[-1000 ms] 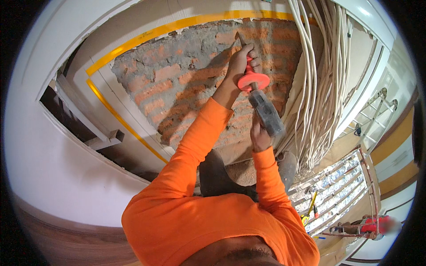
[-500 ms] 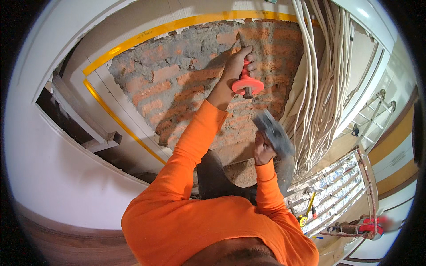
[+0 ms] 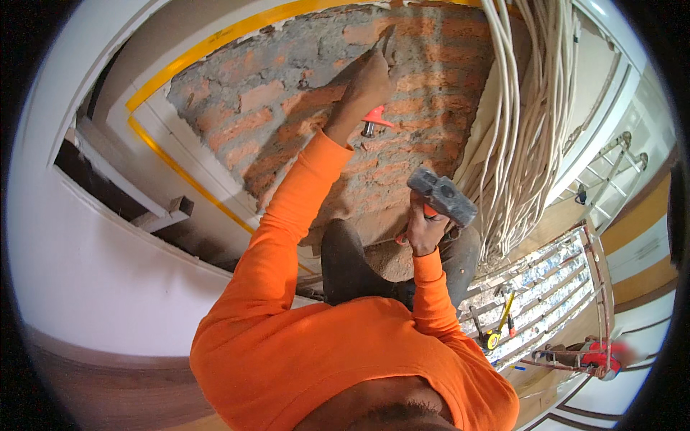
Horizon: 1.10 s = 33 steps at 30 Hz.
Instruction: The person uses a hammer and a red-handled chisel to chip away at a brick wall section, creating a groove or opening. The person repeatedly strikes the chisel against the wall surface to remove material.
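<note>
A chisel [image 3: 377, 116] is gripped in the left hand [image 3: 371, 84] at the upper centre of the frame, pointed toward the top edge before the brick wall [image 3: 431, 100]; a hammer [image 3: 442, 195] is grasped in the right hand [image 3: 425, 230], right of centre, apart from the chisel; cables [image 3: 525, 151] are bunched at upper right; a tape measure [image 3: 491, 340] is seen at lower right.

Chisel [image 3: 378, 116]: red and dark grey. Hammer [image 3: 443, 195]: grey head, orange-red handle. Shirt [image 3: 338, 337]: plain bright orange. Trousers [image 3: 346, 267]: dark grey. Wall before me [image 3: 431, 93]: orange-red brick in rows, banded with grey mortar. Tape [image 3: 215, 37]: yellow. Cables [image 3: 523, 158]: cream. Ladder [image 3: 613, 171]: silver-grey. Slatted panel [image 3: 553, 285]: silvery white, striped brown. Tape measure [image 3: 492, 340]: yellow and black. Far panelling, to my eye [image 3: 636, 228]: tan and white bands. Co-worker's top [image 3: 596, 355]: red.
</note>
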Each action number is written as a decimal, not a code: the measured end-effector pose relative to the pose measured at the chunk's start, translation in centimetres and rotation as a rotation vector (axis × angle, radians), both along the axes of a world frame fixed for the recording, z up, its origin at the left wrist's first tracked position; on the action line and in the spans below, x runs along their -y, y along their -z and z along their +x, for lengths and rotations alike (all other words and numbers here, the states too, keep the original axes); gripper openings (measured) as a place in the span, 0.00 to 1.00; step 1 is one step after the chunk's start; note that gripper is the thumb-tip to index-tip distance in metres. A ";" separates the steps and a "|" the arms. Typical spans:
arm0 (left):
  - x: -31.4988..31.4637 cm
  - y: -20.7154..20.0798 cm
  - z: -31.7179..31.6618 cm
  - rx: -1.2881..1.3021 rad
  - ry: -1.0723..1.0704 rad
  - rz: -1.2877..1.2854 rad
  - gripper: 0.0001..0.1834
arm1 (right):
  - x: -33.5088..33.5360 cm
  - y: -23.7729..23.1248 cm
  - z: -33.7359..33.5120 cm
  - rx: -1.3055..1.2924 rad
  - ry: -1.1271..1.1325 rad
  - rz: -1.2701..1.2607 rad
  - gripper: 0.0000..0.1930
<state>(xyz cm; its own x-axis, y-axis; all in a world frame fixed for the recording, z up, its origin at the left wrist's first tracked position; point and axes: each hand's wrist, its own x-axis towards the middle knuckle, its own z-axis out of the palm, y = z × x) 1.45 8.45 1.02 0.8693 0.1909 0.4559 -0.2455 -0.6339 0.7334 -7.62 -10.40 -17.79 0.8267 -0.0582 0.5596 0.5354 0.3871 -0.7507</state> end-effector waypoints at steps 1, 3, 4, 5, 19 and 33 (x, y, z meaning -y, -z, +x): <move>0.5 -0.4 -0.7 0.003 0.017 -0.017 0.14 | 0.3 -0.2 -0.2 -0.055 -0.036 0.009 0.10; 1.6 -0.7 -2.5 -0.148 0.239 -0.466 0.14 | 1.2 0.0 -0.3 -0.163 -0.107 0.030 0.07; 2.0 -0.8 -2.8 -0.222 0.352 -0.689 0.14 | 0.9 1.2 0.4 -0.175 -0.052 -0.006 0.03; 2.0 -0.3 -2.3 -0.160 0.418 -0.775 0.14 | 1.3 1.6 1.0 -0.202 -0.100 0.051 0.07; 5.8 -1.1 -0.3 0.060 0.367 -1.204 0.12 | 5.2 -4.7 0.5 0.415 0.047 0.332 0.31; 6.3 3.0 -2.3 -0.299 0.582 -0.943 0.11 | 3.1 10.3 1.3 -0.083 -0.089 -0.027 0.16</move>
<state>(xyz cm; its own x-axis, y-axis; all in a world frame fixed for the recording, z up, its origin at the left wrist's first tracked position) -0.82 2.18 -1.94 0.9873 -0.1190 0.1054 -0.0574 0.3514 0.9345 -6.34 -13.50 -28.10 0.8713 0.0318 0.4898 0.4356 0.4099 -0.8014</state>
